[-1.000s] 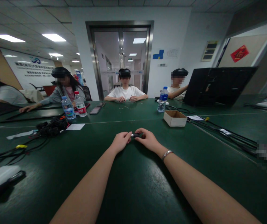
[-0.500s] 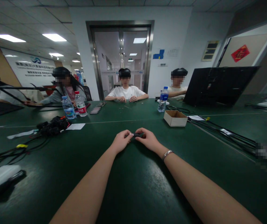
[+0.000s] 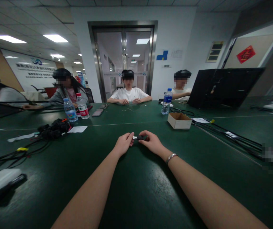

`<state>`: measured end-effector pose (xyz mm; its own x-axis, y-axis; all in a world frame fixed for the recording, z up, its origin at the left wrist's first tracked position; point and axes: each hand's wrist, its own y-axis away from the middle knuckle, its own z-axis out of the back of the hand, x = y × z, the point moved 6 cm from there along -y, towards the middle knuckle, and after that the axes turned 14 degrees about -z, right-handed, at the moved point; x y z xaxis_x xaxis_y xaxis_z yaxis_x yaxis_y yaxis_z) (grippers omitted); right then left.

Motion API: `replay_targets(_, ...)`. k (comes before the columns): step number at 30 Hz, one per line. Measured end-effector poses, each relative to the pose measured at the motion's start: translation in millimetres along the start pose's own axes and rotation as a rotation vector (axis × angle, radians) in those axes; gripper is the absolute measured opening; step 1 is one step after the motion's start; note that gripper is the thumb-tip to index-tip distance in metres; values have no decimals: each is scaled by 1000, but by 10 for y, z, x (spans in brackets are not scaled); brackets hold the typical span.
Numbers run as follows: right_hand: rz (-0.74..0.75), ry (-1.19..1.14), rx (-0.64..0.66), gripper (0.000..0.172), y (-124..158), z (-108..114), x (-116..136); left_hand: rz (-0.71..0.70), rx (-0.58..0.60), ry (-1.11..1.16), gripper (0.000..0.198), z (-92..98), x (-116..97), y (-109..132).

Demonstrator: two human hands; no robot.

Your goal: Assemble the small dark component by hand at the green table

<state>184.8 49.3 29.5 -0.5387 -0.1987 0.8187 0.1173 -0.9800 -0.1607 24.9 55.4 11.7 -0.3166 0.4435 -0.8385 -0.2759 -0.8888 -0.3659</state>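
Hardly anything has moved since a moment ago: both hands sit where they were, meeting over the middle of the counter (image 3: 136,190). The left hand (image 3: 124,143) pinches the metal tip of a small dark piece (image 3: 141,137) and the right hand (image 3: 152,142) pinches its body, low over the green top. I'd keep the wrists resting and work straight along its length, with no twisting.

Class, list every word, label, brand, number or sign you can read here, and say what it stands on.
Nothing can be read for certain.
On the wall banner: lettering blurred.
On the red sign: character blurred.
On the bottle labels: too small.
On the small dark thing between left hand and right hand: none visible.
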Motion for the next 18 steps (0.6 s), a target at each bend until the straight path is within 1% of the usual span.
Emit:
replay_targets(2,9,-7,-11,24,-4,8,-10,-22,10,47,43,-7,-28,8)
replay_targets(6,26,-6,-7,23,-8,9,-23,-114,74,35,33,-23,-107,32)
replay_targets(10,16,-10,-1,24,-18,-2,-44,-112,68,69,25,-28,-121,37)
replay_targets(13,17,-10,-8,25,-27,-9,-58,-86,56,55,27,-28,-116,31)
replay_targets(18,20,6,-8,25,-19,-18,-54,-57,54,-12,37,-20,-94,25)
